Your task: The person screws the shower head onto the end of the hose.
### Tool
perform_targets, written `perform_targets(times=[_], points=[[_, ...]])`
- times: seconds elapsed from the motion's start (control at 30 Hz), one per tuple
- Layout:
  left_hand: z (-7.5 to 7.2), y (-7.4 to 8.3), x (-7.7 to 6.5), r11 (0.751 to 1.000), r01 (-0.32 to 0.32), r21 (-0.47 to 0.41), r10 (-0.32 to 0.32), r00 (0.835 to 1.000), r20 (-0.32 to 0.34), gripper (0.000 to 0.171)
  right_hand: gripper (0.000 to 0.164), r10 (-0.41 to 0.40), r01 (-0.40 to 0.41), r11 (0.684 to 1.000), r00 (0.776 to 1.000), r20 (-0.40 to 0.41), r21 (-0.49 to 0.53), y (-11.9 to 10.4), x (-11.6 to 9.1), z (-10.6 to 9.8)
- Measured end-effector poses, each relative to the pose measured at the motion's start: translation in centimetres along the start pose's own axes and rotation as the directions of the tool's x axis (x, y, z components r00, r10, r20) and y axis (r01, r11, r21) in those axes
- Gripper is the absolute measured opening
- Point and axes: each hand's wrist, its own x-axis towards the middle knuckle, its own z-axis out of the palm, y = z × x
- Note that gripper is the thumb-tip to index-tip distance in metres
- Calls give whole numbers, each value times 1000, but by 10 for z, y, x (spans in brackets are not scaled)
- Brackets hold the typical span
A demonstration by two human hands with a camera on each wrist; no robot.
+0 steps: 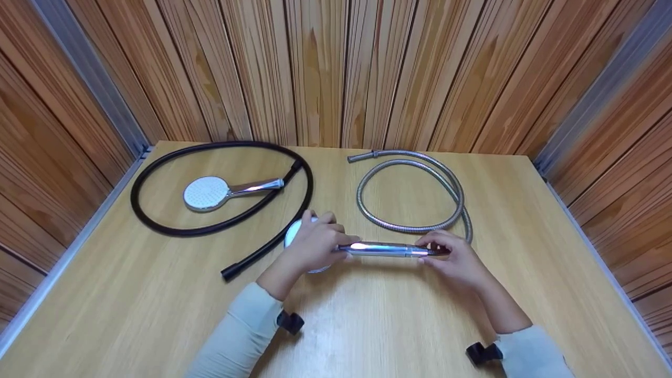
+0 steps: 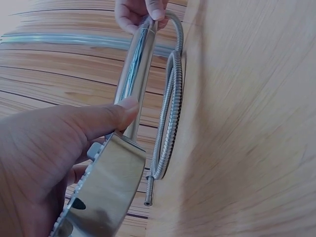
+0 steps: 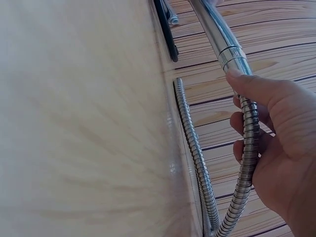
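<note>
A chrome shower head is held level above the table, its white face partly hidden behind my left hand. That hand grips it where the head meets the handle, thumb along the chrome neck in the left wrist view. At the handle's far end, my right hand pinches the end fitting of a ribbed metal hose between thumb and fingers. The fitting meets the handle end in line with it. From there the metal hose bends down past my fingers to its coil on the table.
A black hose lies looped on the left of the wooden table. Inside its loop rests a second shower head, handle crossing the hose. The metal hose's free end points left at the back. Wood-panelled walls surround the table.
</note>
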Motion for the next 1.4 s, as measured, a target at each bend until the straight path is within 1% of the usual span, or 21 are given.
perform_targets(times=[0.23,0.47,0.6,0.7,0.83,0.93,1.0,1.17,1.27,1.4], points=[[-1,0,-1,1000,4,11,-4,1000,-4,36,23,63,-63,998,998,19,3,-1,0,-1],[-1,0,-1,1000,8,30,-8,1000,3,37,18,52,-52,999,998,26,8,-3,-1,0],[-1,0,-1,1000,8,30,-8,1000,3,37,17,77,-77,997,997,27,-7,-4,-1,1],[-1,0,-1,1000,10,27,-10,1000,3,38,20,69,-69,998,998,16,2,-3,-1,1],[-1,0,-1,1000,11,27,-11,1000,5,38,28,11,-11,1000,1000,-17,5,-3,0,2],[-1,0,-1,1000,10,27,-10,1000,5,38,29,-12,12,1000,1000,-22,0,-3,0,1],[-1,0,-1,1000,9,24,-9,1000,4,38,28,-10,10,1000,1000,-14,-1,-3,0,1],[-1,-1,-1,1000,13,15,-13,1000,7,38,24,37,-37,999,999,17,4,-4,1,0],[0,-1,-2,1000,15,18,-16,1000,6,38,24,59,-60,998,998,24,15,9,0,2],[-1,0,-2,1000,9,30,-9,1000,-1,37,24,45,-45,999,999,19,21,29,-2,5]])
